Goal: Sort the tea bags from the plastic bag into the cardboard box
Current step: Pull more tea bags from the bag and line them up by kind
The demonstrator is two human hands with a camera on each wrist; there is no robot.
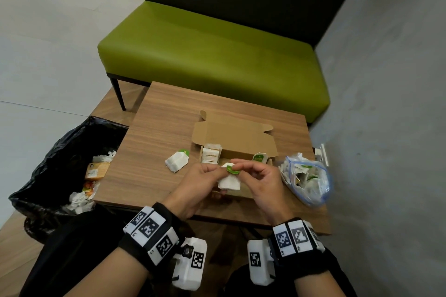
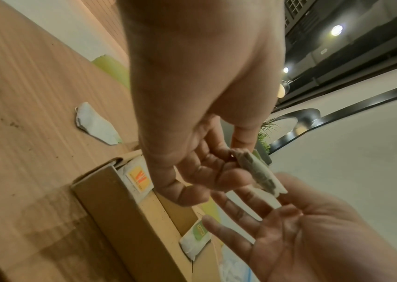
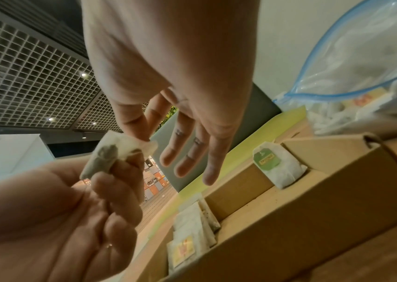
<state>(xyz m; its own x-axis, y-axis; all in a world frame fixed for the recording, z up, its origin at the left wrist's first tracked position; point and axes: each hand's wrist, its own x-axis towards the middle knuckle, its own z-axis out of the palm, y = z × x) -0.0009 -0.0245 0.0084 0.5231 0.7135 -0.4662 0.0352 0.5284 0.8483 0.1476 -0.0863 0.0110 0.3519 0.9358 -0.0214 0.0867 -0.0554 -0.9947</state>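
Over the wooden table (image 1: 154,113), both hands pinch one tea bag (image 1: 228,182).

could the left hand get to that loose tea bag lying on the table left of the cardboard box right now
Probably not at once: the left hand holds the white tea bag with the green tag together with the right hand. The loose white tea bag lies uncovered on the wooden table, nothing between.

Two hands (image 1: 202,183) (image 1: 258,176) over one cardboard box (image 1: 241,137), one plastic bag (image 1: 311,178), one loose tea bag (image 1: 177,161) tabled, another (image 1: 229,179) held, one bin (image 1: 60,164).
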